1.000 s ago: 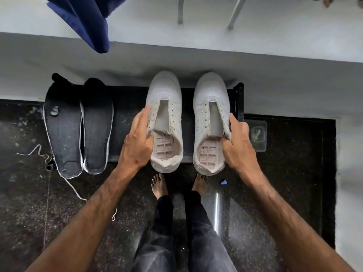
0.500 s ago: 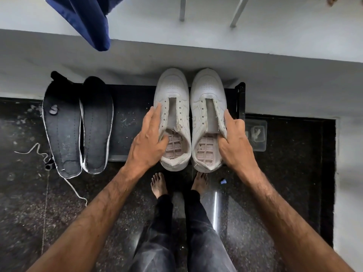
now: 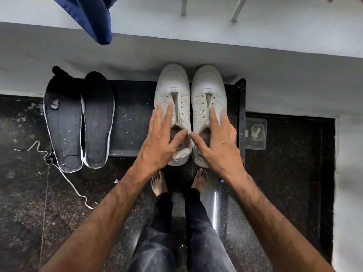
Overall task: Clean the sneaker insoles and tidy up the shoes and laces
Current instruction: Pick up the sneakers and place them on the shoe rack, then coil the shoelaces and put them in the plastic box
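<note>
Sneakers (image 3: 189,99): two, side by side; two insoles (image 3: 78,122); left hand (image 3: 157,146), right hand (image 3: 218,146) spread flat, gripping nothing

Left hand (image 3: 157,142), right hand (image 3: 218,142) spread flat over paired sneakers (image 3: 172,91); insoles (image 3: 78,122) left.

Both forearms are bare to the frame's edge, with no sleeve, watch or ring showing on the left hand (image 3: 157,142) or the right hand (image 3: 218,144). The legs wear dark charcoal trousers (image 3: 176,242), faded and creased, ending at the ankles. Both feet (image 3: 159,182) are bare.
</note>
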The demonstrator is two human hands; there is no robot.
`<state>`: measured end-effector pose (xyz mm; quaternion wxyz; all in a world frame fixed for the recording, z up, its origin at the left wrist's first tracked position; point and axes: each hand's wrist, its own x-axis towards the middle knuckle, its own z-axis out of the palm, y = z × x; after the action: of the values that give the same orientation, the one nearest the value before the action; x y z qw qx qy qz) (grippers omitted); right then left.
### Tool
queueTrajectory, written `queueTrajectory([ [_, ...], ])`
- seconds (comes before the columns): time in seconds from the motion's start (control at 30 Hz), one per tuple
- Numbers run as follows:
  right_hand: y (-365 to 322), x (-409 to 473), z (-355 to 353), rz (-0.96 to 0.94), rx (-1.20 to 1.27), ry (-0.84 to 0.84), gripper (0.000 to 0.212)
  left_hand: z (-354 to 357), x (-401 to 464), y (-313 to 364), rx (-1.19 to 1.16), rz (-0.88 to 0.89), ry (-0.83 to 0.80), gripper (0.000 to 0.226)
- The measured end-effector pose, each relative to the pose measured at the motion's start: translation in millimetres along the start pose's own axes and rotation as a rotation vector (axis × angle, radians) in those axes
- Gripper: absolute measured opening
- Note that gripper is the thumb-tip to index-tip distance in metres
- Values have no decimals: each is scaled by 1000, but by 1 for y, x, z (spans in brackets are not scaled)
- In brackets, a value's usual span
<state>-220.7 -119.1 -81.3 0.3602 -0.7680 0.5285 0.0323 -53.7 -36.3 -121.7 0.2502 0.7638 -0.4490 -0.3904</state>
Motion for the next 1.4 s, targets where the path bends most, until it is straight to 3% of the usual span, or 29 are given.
queueTrajectory([
  [0.17,-1,-1,-2,2,-19,-9,88,-8,-3,2,43,1,-18,84],
  [0.33,-11,-22,-9,-80,-126,105,84,-11,-42,-11,48,87,147,72],
  [0.43,-25,-49,1,-281,-203,204,73,-11,-83,-33,52,170,219,65],
  [0.53,-38,-76,23,-512,-246,193,61,-5,-122,-66,129,210,169,60],
  [0.73,-57,-130,123,-707,-269,-116,52,20,-220,-172,175,-108,57,45],
  [0.83,-49,-138,185,-753,-297,-293,55,36,-271,-213,142,-283,126,39],
  [1.1,-44,-178,304,-726,-403,-608,42,75,-388,-307,-36,-758,74,32],
  [1.27,-52,-180,395,-727,-505,-769,35,93,-417,-373,-189,-911,122,28],
  [1.4,-49,-154,505,-760,-583,-831,29,130,-400,-464,-235,-921,157,29],
])
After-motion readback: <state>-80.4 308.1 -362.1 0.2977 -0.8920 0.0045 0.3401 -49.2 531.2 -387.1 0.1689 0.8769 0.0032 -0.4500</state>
